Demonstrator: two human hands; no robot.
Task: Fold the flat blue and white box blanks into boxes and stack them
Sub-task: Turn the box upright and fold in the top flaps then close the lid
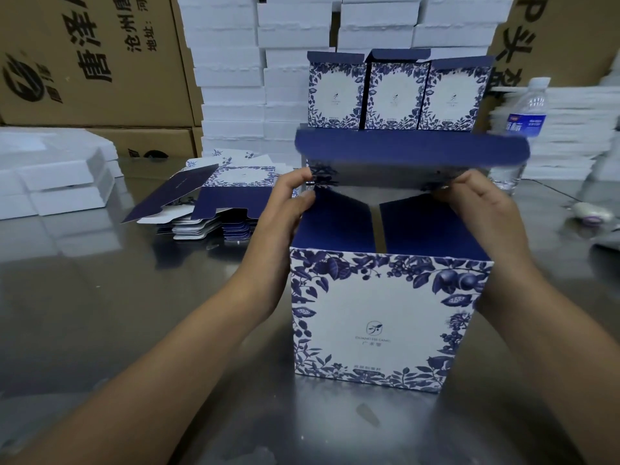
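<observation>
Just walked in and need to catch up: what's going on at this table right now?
A person is folding a blue and white box standing on the metal table. The left-hand grip and right-hand grip pinch the ends of its raised lid flap; the two inner flaps are already folded in. Three folded boxes stand in a row behind, and flat blanks lie piled to the left.

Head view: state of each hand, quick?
Left hand: pinches the left end of the dark blue cardboard lid flap.
Right hand: pinches the same flap's right end.
</observation>
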